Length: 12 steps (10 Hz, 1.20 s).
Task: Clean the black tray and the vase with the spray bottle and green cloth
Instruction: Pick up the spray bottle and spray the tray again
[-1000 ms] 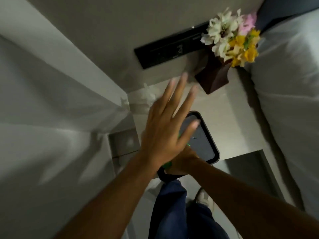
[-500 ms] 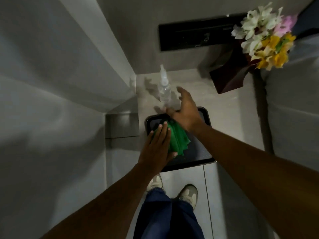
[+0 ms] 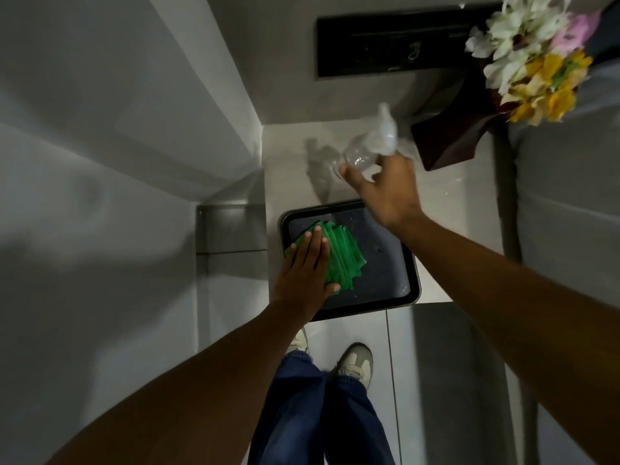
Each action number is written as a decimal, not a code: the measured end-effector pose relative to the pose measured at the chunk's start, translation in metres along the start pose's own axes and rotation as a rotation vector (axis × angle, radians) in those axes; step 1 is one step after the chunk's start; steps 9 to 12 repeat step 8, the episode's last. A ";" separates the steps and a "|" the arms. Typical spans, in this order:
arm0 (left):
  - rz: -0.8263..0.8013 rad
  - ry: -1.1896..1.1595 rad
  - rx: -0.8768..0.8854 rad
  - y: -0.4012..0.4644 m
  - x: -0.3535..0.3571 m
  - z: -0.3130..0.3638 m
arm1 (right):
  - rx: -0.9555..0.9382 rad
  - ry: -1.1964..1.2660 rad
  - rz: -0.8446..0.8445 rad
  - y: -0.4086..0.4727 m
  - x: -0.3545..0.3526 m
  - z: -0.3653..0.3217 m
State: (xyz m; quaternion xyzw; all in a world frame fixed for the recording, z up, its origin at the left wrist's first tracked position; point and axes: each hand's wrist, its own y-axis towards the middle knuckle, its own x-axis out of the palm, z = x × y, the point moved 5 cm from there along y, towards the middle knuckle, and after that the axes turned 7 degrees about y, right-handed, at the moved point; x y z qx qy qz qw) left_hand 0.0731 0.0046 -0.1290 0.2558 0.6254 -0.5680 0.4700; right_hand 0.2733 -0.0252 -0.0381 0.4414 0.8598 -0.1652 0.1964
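Observation:
The black tray (image 3: 385, 263) lies on the small white bedside table (image 3: 453, 209), overhanging its front edge. A folded green cloth (image 3: 342, 256) rests on the tray's left half, and my left hand (image 3: 303, 270) presses flat on it with fingers together. My right hand (image 3: 385, 189) is above the tray's far edge, gripping the clear spray bottle (image 3: 369, 142), which is tilted and blurred in the air. The dark brown vase (image 3: 449, 135) with white, yellow and pink flowers (image 3: 533, 58) stands at the table's back right.
A black panel (image 3: 385, 45) is set in the wall behind the table. White bedding (image 3: 570, 196) lies along the right. A grey wall (image 3: 117, 129) closes in on the left. My legs and pale shoes (image 3: 355, 364) stand on the tiled floor below.
My right hand has reached the spray bottle, taken hold of it and lifted it off the table, tilting it. My left hand has settled flat on the green cloth.

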 end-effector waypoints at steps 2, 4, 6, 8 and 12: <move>0.006 0.038 -0.009 0.000 0.002 0.000 | -0.015 -0.015 -0.035 -0.086 -0.056 0.036; -0.011 0.055 -0.021 -0.002 -0.001 0.002 | 0.001 -0.023 -0.110 -0.119 -0.047 0.074; -0.057 0.060 -0.010 -0.001 -0.009 0.000 | 0.065 -0.032 -0.154 -0.122 -0.041 0.096; -0.046 0.114 0.049 -0.005 -0.031 -0.007 | 0.131 -0.191 -0.212 -0.133 -0.052 0.102; -0.046 0.114 0.049 -0.005 -0.031 -0.007 | 0.131 -0.191 -0.212 -0.133 -0.052 0.102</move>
